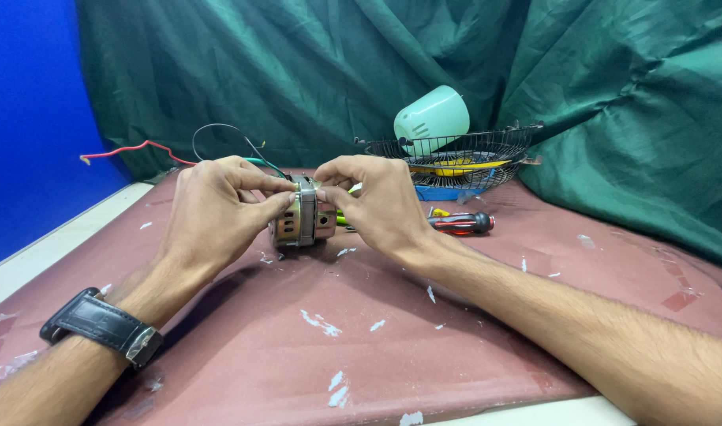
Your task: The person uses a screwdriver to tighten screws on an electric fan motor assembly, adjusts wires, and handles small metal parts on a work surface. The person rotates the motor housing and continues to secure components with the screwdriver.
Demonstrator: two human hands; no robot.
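Centre of frame, slightly left: small silver-grey metal motor housing with slotted sides [302, 222], held just above the worn maroon surface with flaking white paint chips [361, 331]. Left hand [215, 209] wraps the motor's left side, fingers [266, 207] curled and pressed onto its top and left face, thumb along the near side. Right hand [377, 201] comes in from the right, fingers [333, 175] bent and pinching at the motor's upper right edge; what exactly sits between the fingertips cannot be told.

Black leather-strap wristwatch with metal buckle [104, 325] on the left wrist, lower left of frame.

Wires leave the motor toward upper left: thin black wire loop [219, 130], red wire [132, 148] running off to the left, green wire [258, 162] just behind the left hand.

Right of the hands, lying on the surface: red-and-black handled screwdriver [462, 224]. Behind it, upper centre-right: black wire fan guard [487, 150] like a shallow basket, holding a pale green plastic dome-shaped cover [432, 117] and something yellow [456, 166]. A flat blue piece [440, 192] lies under the guard.

Backdrop: dark green draped cloth [314, 71] across the top, blue wall [26, 118] at far left.
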